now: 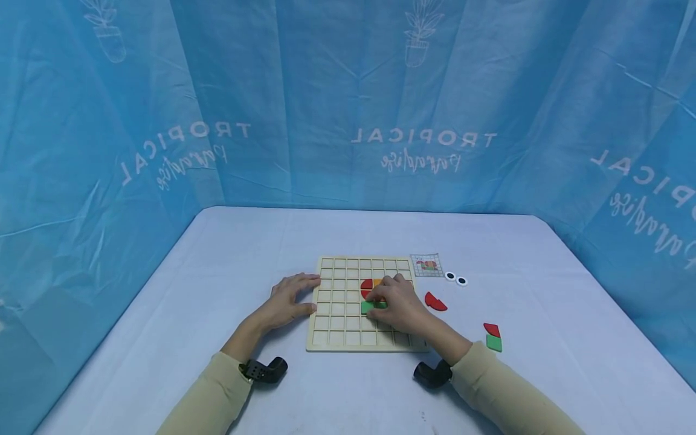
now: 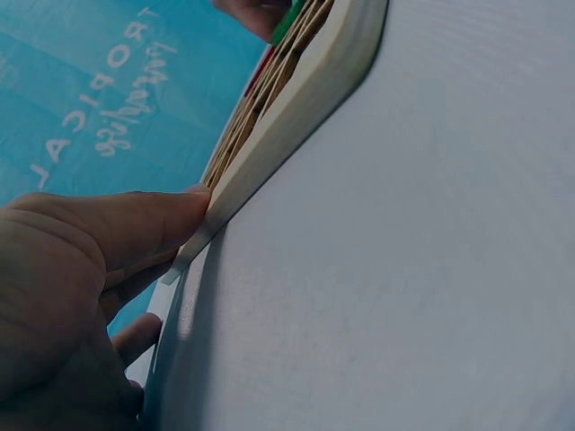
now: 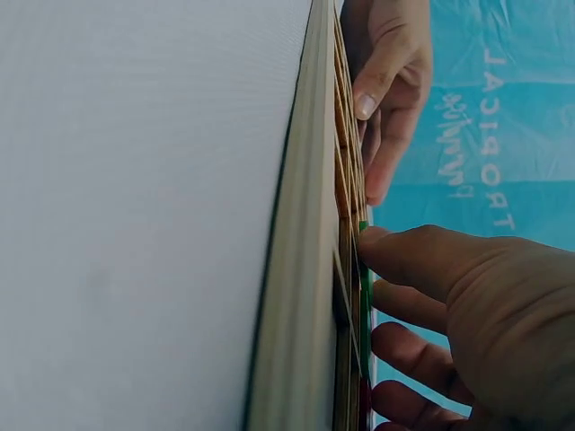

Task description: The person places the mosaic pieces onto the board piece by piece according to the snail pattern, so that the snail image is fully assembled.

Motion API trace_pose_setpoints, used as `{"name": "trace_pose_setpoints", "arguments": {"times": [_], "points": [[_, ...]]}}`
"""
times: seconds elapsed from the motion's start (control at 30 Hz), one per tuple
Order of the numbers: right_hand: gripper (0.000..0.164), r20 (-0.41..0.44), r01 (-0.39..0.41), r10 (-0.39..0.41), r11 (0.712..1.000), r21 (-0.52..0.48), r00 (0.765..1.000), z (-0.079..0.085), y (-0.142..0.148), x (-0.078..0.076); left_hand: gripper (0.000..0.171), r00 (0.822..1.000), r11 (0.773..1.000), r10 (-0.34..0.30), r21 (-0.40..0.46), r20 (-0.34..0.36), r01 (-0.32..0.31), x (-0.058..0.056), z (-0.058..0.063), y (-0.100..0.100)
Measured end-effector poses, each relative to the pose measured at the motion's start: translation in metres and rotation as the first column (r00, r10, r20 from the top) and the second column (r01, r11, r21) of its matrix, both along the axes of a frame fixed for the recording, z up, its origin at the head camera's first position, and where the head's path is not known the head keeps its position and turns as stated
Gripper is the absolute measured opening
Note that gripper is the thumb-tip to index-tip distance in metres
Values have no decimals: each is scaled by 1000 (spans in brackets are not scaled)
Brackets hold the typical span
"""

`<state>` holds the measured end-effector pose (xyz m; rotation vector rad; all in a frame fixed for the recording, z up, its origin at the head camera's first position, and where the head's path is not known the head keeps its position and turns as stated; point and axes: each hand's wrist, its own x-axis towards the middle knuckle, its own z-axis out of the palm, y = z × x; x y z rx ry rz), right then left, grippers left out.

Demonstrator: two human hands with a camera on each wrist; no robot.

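Observation:
A pale wooden grid board (image 1: 364, 348) lies on the table. My left hand (image 1: 285, 299) rests at its left edge, thumb and index finger spread apart and touching the rim. Over the board's middle right is my right hand (image 1: 402, 305), its thumb and fingertips touching pieces in the cells. A green square (image 1: 367, 308) shows by the right thumb, with another green piece (image 1: 382, 305) beside it, partly under the hand. Red pieces (image 1: 366, 284) and an orange piece (image 1: 377, 282) sit in the cells above, partly covered by the right fingers.
A small picture card (image 1: 427, 265) lies by the board's upper right corner. To its right are two white-and-black eye discs (image 1: 450, 276). Red pieces (image 1: 435, 301) lie right of the board; farther right are another red piece (image 1: 492, 330) and a green piece (image 1: 493, 343). Blue curtains (image 1: 337, 109) surround the table.

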<state>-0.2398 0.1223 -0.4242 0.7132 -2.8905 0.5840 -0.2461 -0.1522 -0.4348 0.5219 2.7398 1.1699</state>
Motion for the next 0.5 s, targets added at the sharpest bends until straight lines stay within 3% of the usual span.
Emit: {"name": "trace_pose_setpoints", "arguments": {"times": [0.37, 0.5], "points": [[25, 5, 8, -8, 1000, 1, 1000, 1, -1, 1, 58, 1000, 1000, 15, 5, 9, -15, 0, 0, 1], [26, 23, 28, -27, 999, -46, 999, 6, 1, 2, 58, 1000, 1000, 10, 3, 7, -10, 0, 0, 0]]}}
